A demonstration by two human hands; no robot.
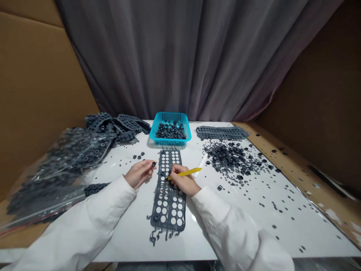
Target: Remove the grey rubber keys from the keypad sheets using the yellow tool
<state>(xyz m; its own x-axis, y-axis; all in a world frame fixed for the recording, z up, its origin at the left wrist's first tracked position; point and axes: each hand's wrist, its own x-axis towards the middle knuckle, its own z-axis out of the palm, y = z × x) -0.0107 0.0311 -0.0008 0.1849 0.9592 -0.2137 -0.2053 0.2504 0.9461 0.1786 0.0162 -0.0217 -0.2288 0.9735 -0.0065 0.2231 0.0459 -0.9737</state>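
Note:
Between finger and thumb, my left hand (140,173) pinches a small black rubber part (153,164). A yellow pen-like tool (189,172) is gripped in my right hand (183,180), its tip pointing left and down. That tip sits over a long dark rubber sheet (170,210) with rows of round holes, which lies lengthwise in front of me. Ragged strands stick out at both its ends. My right hand covers part of the sheet's middle, and my left hand is just off its left edge. A few loose black parts (138,156) lie beyond my left hand.
A blue basket (153,132) of black parts stands at the back. Stacked perforated sheets (221,132) lie back right, above a scattered pile of black bits (229,156). Bulging clear bags (64,162) of parts and more sheets (113,122) fill the left side. Cardboard walls flank the table.

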